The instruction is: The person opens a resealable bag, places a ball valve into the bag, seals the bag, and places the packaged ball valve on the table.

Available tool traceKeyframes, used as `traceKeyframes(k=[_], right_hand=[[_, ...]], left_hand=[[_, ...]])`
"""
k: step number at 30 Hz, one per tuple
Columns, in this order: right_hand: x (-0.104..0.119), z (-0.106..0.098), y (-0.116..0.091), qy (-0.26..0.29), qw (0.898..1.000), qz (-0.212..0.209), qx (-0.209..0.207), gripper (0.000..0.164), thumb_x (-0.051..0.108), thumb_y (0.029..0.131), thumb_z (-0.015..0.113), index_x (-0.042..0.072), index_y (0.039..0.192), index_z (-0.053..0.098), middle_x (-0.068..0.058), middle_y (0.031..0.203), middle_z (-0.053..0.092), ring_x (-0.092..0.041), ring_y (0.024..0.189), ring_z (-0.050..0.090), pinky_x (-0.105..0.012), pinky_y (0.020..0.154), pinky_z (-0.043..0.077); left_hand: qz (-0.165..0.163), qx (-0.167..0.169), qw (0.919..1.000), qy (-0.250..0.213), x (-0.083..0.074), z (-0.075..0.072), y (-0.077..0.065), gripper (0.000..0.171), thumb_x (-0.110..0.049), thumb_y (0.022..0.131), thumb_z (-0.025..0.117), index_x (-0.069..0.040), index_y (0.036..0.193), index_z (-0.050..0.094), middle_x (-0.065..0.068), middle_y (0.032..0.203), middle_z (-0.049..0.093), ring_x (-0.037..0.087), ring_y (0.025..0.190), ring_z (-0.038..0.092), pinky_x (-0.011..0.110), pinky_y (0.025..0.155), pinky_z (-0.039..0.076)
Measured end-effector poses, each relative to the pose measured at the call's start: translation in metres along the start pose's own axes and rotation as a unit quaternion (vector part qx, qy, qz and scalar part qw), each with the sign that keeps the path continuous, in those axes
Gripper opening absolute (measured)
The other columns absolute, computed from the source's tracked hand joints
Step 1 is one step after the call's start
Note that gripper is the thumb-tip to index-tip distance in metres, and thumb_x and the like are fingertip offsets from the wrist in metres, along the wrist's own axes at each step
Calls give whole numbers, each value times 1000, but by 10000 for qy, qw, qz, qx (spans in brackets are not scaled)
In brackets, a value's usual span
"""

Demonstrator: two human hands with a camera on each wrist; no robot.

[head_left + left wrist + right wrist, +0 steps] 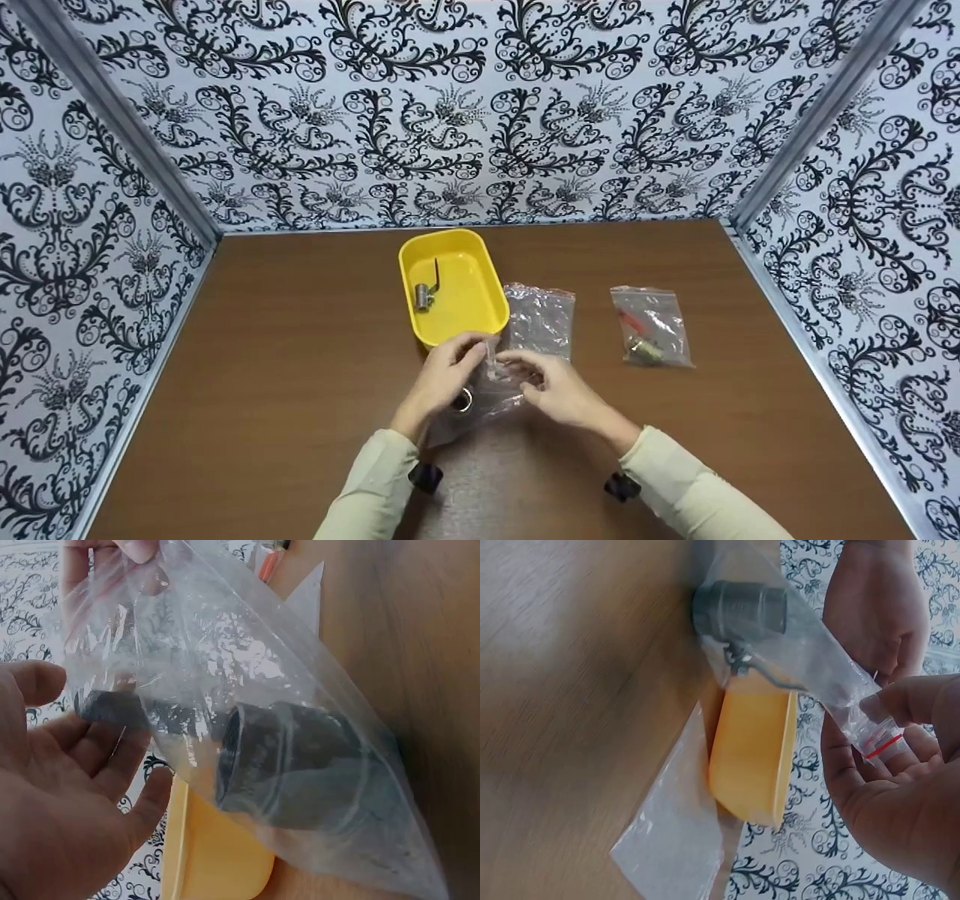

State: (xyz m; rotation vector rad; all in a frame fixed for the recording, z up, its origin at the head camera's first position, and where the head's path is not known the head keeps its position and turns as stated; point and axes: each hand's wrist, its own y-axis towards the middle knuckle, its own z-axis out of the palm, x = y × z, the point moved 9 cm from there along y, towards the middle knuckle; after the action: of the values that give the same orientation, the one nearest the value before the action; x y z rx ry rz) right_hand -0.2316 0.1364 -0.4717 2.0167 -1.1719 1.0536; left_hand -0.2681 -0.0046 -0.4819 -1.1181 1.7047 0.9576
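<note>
Between the two hands a clear zip bag (495, 401) hangs at a slant, its red-striped mouth uppermost. Inside it is a grey metal ball valve (292, 765) with a dark lever, its round threaded end showing. My right hand (562, 390) pinches the bag near the red stripe, as the right wrist view shows. On the bag's other side, my left hand (439, 379) holds its edge near the lever's end, with some fingers behind the plastic. Beyond the hands stands a yellow tray (495, 289), with another lever-handled ball valve (423, 296) lying in it.
Right of the tray lies a flat clear bag (540, 319), partly behind the hands. Farther right is a zip bag (660, 330) with a red-handled, brass-coloured fitting. Patterned walls (480, 135) enclose the brown table (285, 360) at the back and sides.
</note>
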Motion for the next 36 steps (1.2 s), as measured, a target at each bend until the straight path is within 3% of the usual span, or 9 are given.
traceKeyframes(k=[6,10,14,17,23,28,31,33,36], right_hand=[[-15,-12,-1,-517,9967,349,-523,25,8,87,65,11,112,67,-5,100,71,-17,88,66,-26,78,53],[-26,-19,-2,-952,9897,711,-799,14,25,87,70,14,94,68,3,81,66,-8,73,59,-21,68,49],[-29,-20,1,-616,9919,824,-744,12,23,85,73,13,91,67,2,80,66,-7,72,58,-20,69,49],[-27,-22,5,-89,9940,756,-783,13,16,84,74,10,94,68,-3,85,69,-9,76,60,-20,73,51],[-12,-34,12,693,9890,529,-1195,21,8,82,75,4,102,68,-11,91,69,-11,81,62,-22,76,53],[13,-38,14,743,9895,324,-1199,20,4,84,73,1,103,68,-16,94,70,-12,82,64,-21,75,53],[30,-38,13,617,9918,251,-1094,17,1,85,70,-3,102,69,-19,96,71,-15,80,65,-19,73,53],[40,-37,12,470,9937,187,-999,15,-1,85,69,-4,100,70,-20,96,72,-16,80,65,-19,72,52],[46,-35,13,239,9953,46,-936,14,-1,85,69,-3,99,72,-17,96,73,-16,81,66,-20,73,53]], left_hand=[[-206,-853,9961,-133,2,-12,-3,15,-16,95,60,-5,103,67,10,100,69,17,89,60,26,81,47],[-248,-1292,9910,-238,-17,-23,-12,9,-7,93,61,0,98,64,14,94,68,21,86,59,29,80,47],[-354,-1584,9864,-255,-39,-33,-25,6,-5,91,64,0,93,62,12,88,66,19,82,58,24,76,46],[-387,-1833,9819,-291,-43,-41,-32,7,-6,89,66,0,90,62,10,85,64,17,76,56,20,70,44],[-133,-2247,9731,-498,-19,-55,-34,16,-4,87,69,0,100,61,11,83,65,11,67,54,19,59,44],[-4,-2159,9751,-513,-8,-62,-36,26,-10,86,73,-6,109,63,9,82,66,12,64,58,22,58,49],[272,-2165,9759,14,-12,-65,-37,27,-14,83,76,-10,108,65,5,83,66,14,68,58,24,62,48],[697,-2277,9678,817,-23,-67,-37,30,-19,81,79,-11,107,67,3,90,66,16,78,59,26,73,46],[1581,-2386,9298,2312,-49,-61,-36,36,-29,77,81,-14,107,68,4,106,66,20,101,58,37,91,41]])
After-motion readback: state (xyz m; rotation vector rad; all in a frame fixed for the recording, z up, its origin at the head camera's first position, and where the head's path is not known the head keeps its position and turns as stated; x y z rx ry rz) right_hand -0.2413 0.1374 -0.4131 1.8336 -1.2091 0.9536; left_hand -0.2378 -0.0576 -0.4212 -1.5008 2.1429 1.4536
